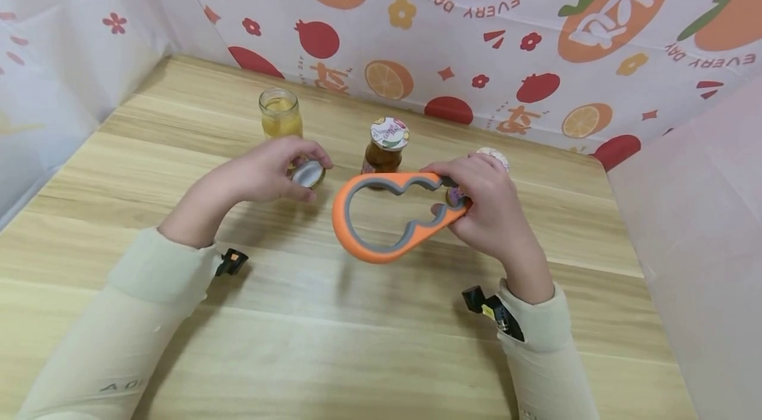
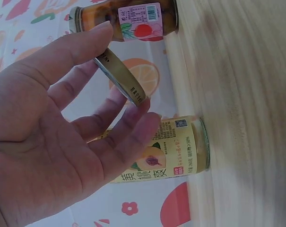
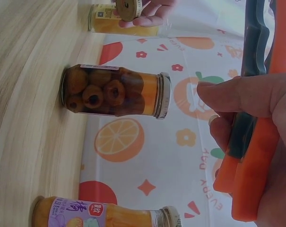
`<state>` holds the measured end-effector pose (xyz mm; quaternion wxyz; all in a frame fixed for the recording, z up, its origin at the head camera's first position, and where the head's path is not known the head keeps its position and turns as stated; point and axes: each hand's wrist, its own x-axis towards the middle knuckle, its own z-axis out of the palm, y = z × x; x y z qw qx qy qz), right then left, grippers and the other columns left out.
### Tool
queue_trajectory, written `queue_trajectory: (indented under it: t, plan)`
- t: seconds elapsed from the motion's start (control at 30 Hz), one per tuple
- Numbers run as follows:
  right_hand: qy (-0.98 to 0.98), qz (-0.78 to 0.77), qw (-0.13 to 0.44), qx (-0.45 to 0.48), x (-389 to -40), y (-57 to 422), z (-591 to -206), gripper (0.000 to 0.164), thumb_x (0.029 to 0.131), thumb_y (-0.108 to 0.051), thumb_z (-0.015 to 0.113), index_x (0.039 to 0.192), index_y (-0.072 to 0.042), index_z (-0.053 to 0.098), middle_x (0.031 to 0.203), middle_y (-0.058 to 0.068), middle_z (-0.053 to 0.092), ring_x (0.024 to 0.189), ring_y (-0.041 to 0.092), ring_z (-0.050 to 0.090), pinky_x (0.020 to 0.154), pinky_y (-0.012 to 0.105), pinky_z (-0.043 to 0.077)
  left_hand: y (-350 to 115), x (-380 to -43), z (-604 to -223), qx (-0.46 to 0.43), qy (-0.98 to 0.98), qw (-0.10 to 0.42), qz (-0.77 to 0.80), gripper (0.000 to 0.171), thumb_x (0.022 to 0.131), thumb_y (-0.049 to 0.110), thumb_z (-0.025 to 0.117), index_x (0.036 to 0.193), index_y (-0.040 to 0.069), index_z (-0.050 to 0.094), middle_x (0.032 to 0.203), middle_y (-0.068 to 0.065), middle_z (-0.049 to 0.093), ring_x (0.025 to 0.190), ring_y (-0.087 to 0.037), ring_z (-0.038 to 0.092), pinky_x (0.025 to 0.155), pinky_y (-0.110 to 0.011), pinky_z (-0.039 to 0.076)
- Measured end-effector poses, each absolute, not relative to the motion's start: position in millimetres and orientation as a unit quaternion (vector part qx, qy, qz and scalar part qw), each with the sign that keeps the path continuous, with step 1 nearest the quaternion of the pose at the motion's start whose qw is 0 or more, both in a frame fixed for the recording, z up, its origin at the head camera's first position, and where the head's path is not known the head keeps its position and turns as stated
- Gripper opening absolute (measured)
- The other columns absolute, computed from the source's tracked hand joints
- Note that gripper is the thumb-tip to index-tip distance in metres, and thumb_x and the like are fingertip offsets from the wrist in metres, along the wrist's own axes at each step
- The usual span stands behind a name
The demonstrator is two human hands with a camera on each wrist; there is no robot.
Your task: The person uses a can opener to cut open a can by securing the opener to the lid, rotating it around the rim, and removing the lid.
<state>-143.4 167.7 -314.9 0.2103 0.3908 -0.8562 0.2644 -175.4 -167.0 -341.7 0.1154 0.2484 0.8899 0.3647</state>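
Observation:
My left hand (image 1: 264, 172) pinches a metal jar lid (image 1: 309, 174) between thumb and fingers, its pale inside facing up in the head view. Just behind that hand stands a lidless glass jar of yellow fruit (image 1: 281, 116), its label showing in the left wrist view. In my right hand (image 1: 491, 202) is an orange jar opener (image 1: 342, 215) with grey scalloped inner edges, gripped at its narrow end and raised over the table. Between the hands, farther back, a jar of dark round fruit (image 3: 109, 92) wears its printed lid (image 1: 389, 133).
A third lidded jar with a purple label (image 3: 74, 213) stands behind my right hand, which mostly covers it in the head view. The wooden table (image 1: 333, 347) meets a fruit-printed sheet (image 1: 452, 63) along its back edge.

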Motion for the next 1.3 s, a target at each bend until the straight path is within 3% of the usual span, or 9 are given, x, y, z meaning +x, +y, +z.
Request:
queue_trajectory:
  t: [0.33,0.53,0.97,1.1,1.3]
  plan:
    - [-0.856,0.264,0.209,0.392,-144,167,-316,0.051,0.059,0.003,0.071,0.105,-0.019,0.069,0.078,-0.014,0.057,0.073,0.008,0.043,0.083,0.038,0.038,-175,-175,-341,0.263,0.913,0.148,0.274,0.042,0.069,0.012,0.083,0.107,0.012,0.064,0.100,0.000,0.062,0.089,-0.024,0.051,0.076,-0.042,0.042]
    - [-0.856,0.264,0.205,0.394,-144,167,-317,0.050,0.059,0.002,0.073,0.105,-0.018,0.069,0.082,-0.014,0.060,0.074,0.009,0.044,0.084,0.039,0.038,-178,-170,-343,0.235,0.933,0.179,0.205,0.043,0.066,0.017,0.085,0.104,0.014,0.064,0.103,-0.006,0.060,0.093,-0.028,0.051,0.079,-0.046,0.044]
    - [-0.854,0.262,0.209,0.398,-145,166,-316,0.051,0.058,0.003,0.070,0.104,-0.018,0.069,0.078,-0.014,0.058,0.072,0.008,0.043,0.084,0.039,0.038,-174,-163,-341,0.163,0.959,0.198,0.123,0.045,0.064,0.014,0.085,0.103,0.016,0.061,0.106,-0.016,0.054,0.089,-0.031,0.050,0.068,-0.046,0.046]
    - [-0.851,0.267,0.206,0.402,-144,166,-316,0.051,0.058,0.003,0.070,0.105,-0.018,0.069,0.082,-0.014,0.060,0.074,0.009,0.044,0.083,0.039,0.038,-173,-163,-345,0.159,0.965,0.182,0.097,0.046,0.063,0.007,0.082,0.102,0.016,0.062,0.104,-0.017,0.052,0.085,-0.032,0.050,0.063,-0.045,0.046]
    - [-0.854,0.264,0.207,0.398,-143,167,-316,0.051,0.058,0.003,0.072,0.105,-0.018,0.069,0.080,-0.014,0.059,0.073,0.009,0.043,0.084,0.038,0.038,-164,-160,-351,0.153,0.977,0.143,0.040,0.032,0.075,0.001,0.067,0.102,0.016,0.063,0.100,-0.021,0.050,0.080,-0.035,0.050,0.057,-0.048,0.048]
